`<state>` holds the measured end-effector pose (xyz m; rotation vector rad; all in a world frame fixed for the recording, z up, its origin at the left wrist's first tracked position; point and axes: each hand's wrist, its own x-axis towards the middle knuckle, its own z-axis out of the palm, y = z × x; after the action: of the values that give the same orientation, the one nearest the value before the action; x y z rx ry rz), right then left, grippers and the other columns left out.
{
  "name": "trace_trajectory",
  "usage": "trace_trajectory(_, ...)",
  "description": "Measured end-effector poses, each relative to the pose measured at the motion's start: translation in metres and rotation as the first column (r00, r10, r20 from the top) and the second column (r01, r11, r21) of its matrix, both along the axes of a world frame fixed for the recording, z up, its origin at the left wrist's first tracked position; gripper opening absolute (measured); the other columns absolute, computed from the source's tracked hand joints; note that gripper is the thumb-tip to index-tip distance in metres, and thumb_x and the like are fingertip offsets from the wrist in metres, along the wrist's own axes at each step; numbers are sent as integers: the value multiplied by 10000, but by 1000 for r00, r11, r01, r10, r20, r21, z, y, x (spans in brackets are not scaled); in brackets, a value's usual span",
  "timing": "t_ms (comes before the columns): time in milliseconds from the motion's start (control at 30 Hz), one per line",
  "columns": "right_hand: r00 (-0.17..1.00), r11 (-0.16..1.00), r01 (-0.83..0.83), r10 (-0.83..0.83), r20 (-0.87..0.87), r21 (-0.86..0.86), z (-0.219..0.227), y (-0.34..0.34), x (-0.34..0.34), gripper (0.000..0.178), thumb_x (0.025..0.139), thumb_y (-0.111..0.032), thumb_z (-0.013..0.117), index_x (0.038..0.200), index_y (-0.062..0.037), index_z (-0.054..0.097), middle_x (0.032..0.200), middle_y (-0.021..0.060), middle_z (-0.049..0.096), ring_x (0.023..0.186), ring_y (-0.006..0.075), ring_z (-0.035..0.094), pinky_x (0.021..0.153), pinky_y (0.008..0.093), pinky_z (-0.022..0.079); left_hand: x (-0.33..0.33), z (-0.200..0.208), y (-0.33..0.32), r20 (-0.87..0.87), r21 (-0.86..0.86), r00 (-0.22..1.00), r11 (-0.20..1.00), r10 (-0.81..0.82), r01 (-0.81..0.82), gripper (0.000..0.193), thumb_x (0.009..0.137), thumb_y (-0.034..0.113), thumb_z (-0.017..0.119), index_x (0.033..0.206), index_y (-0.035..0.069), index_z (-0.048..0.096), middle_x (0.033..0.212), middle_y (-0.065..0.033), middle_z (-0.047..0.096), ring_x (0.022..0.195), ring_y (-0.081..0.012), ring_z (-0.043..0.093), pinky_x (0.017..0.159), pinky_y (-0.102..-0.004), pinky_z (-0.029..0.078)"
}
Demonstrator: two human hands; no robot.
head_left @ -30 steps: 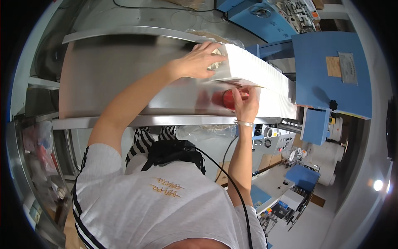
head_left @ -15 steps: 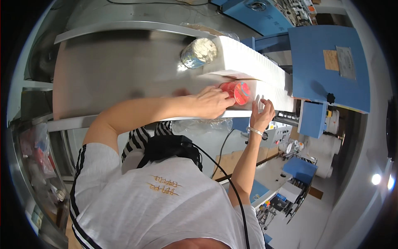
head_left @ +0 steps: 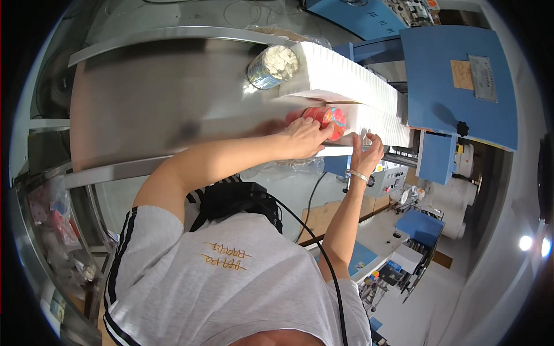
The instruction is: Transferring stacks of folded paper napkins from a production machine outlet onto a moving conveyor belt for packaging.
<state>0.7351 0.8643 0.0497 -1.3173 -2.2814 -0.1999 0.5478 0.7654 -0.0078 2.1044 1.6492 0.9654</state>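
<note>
A red cylinder with a printed round end (head_left: pixel 336 123) lies on the metal bench against the near row of white pieces. My left hand (head_left: pixel 307 137) is closed around its near side, with fingertips reaching to the round end. The near white row (head_left: pixel 381 128) is made of many thin pieces set close together. My right hand (head_left: pixel 367 153) is at the near side of this row, thumb and fingers apart and curved. Whether its fingertips touch the row I cannot tell. Behind the red cylinder stands a clear tub of pale flat bits (head_left: pixel 277 64).
A second white row (head_left: pixel 346 72) runs along the far side. Blue machine housing (head_left: pixel 456 86) stands at the right end of both rows. The bench has raised metal edges (head_left: pixel 121 172). Below it hangs clear plastic film (head_left: pixel 288 168); a black cable (head_left: pixel 311 230) crosses my front.
My left hand has moved slightly right, its fingers now farther over the red cylinder's round end. My right hand stays by the near white row. The whole view has shifted a little.
</note>
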Motion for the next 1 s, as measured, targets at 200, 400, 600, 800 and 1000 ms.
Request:
trace_trajectory(200,999,997,43,-44,-13,-65,2,0,0,443,743,-327,763,1006,-29,569,1126,193,572,1064,384,494,917,471,374,6,3,-8,90,-172,996,985,18,-2,559,816,235,638,1282,19,419,903,-188,600,888,-340,579,796,-463,439)
trace_trajectory(400,997,993,73,-73,1,-90,3,-4,1,456,745,-333,767,1013,-22,567,1141,203,557,1064,391,487,917,478,380,6,-7,0,91,226,968,942,233,-248,432,714,163,689,1114,56,567,1077,-145,535,964,-290,501,808,-414,386)
trace_trajectory(600,999,996,43,-44,-16,-81,5,-10,-8,450,750,-331,767,1013,-23,570,1152,203,554,1073,389,486,914,473,386,6,1,12,133,265,919,881,370,-393,392,700,188,721,1063,127,585,1188,-173,436,1001,-325,477,797,-440,406)
trace_trajectory(800,992,993,-121,120,37,11,5,-21,-24,499,716,-351,786,1024,-23,571,1191,222,536,1103,395,484,932,477,376,3,-18,19,227,226,939,924,258,-309,405,699,191,729,1074,150,580,1203,-224,414,1091,-379,459,873,-484,420)
trace_trajectory(1000,984,987,-142,133,115,72,-5,-13,-20,426,752,-277,762,1037,-40,552,1200,216,527,1112,383,486,919,481,382,9,-15,3,258,206,946,945,197,-253,446,702,170,702,1130,172,575,1186,-200,405,1132,-380,386,834,-509,384)
